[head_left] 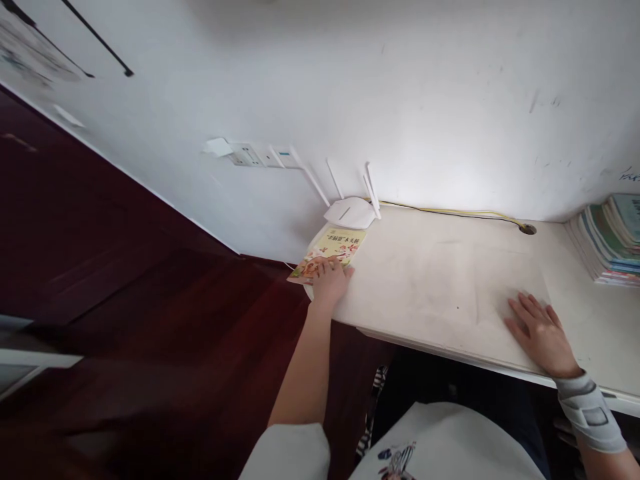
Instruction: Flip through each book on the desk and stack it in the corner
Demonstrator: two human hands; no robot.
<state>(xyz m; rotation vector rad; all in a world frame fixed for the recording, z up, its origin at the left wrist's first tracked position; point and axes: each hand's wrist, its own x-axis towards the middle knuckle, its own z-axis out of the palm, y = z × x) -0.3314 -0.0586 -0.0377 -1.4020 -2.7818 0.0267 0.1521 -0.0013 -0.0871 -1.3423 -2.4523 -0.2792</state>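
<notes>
A yellow book (pixel 339 244) with a floral, printed cover lies at the left end of the white desk (pixel 415 267), in front of a white router. On its lower part rests my left hand (pixel 330 280), open, fingers laid over the cover and the thumb out to the right. The hand hides part of the cover. Farther right, my right hand (pixel 543 333) lies flat and open on the desktop near its front edge, holding nothing. A grey wrist brace (pixel 593 413) wraps that wrist.
The white router (pixel 353 213) with several raised antennas stands against the wall. Yellow and black cables (pixel 450 212) run along the back edge to a cable hole (pixel 527 229). A stack of books (pixel 613 233) sits at the right. Wall sockets (pixel 245 155) are left of the desk, above dark red floor (pixel 200 347).
</notes>
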